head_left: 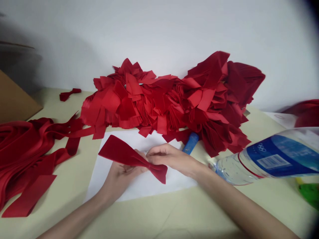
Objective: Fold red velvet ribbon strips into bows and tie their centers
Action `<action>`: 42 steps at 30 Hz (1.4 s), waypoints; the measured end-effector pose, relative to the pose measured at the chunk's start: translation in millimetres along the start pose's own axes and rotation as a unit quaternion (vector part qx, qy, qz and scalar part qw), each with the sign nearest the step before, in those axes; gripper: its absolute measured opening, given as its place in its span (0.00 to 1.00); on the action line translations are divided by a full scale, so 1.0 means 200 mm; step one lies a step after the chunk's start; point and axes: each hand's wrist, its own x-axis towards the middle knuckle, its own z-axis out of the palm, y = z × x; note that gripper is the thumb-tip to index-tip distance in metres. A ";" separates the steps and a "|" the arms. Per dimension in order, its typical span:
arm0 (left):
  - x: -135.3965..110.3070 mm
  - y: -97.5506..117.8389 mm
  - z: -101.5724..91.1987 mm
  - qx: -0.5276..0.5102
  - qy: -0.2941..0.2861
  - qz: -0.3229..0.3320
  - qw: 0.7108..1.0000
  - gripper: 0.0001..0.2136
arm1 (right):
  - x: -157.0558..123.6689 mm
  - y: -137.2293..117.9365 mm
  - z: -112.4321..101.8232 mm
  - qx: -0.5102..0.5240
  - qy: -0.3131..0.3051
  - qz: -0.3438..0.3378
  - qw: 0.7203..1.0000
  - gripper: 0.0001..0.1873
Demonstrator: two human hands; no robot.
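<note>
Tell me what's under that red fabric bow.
A white paper sheet lies beneath the red fabric bow, on the cream table. The left hand, right hand and bow cover part of it, so anything directly below cannot be seen.

Landmark: white paper sheet (139, 184).

- On the sheet: red fabric bow (119, 151), its pinched centre being hidden by the fingers of the left hand (119, 176) and right hand (171, 159).
- Past the sheet's far edge: blue object (190, 142), disappearing under the red fabric heap (159, 103); possibly a handle, though the view is poor.
- Right of the sheet: plastic water bottle (274, 156), running off the picture's edge, its label print being too small to read; green object (309, 196), blurring at that edge.
- Left of the sheet: red ribbon bundle (25, 149) and cardboard box (15, 96), both being cut off by the picture's edge.
</note>
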 end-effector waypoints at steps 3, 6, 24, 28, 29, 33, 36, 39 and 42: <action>0.01 0.00 0.00 -0.021 -0.005 0.033 0.999 0.04 | 0.00 0.01 0.01 0.021 0.003 0.016 1.000 0.07; 0.03 -0.02 -0.01 -0.067 0.027 0.029 0.997 0.03 | 0.00 0.01 0.00 0.005 0.065 -0.020 0.998 0.14; 0.17 -0.06 -0.24 -0.224 0.178 -0.109 0.952 0.09 | 0.05 0.11 -0.29 -0.078 0.268 -0.068 0.958 0.10; 0.18 -0.04 -0.28 -0.144 0.157 -0.108 0.971 0.10 | 0.05 0.13 -0.30 -0.060 0.287 -0.066 0.954 0.13; 0.18 -0.04 -0.29 -0.129 0.158 -0.109 0.973 0.09 | 0.05 0.13 -0.30 -0.056 0.291 -0.066 0.953 0.13; 0.20 -0.05 -0.34 -0.088 0.165 -0.116 0.976 0.08 | 0.04 0.15 -0.31 -0.040 0.307 -0.075 0.948 0.13; 0.21 -0.07 -0.36 -0.064 0.167 -0.120 0.976 0.09 | 0.04 0.15 -0.32 -0.035 0.324 -0.085 0.942 0.13; 0.23 -0.09 -0.38 -0.050 0.168 -0.124 0.977 0.11 | 0.05 0.16 -0.33 -0.041 0.346 -0.093 0.933 0.13; 0.23 -0.11 -0.40 -0.044 0.161 -0.122 0.978 0.11 | 0.06 0.17 -0.34 -0.055 0.363 -0.097 0.925 0.13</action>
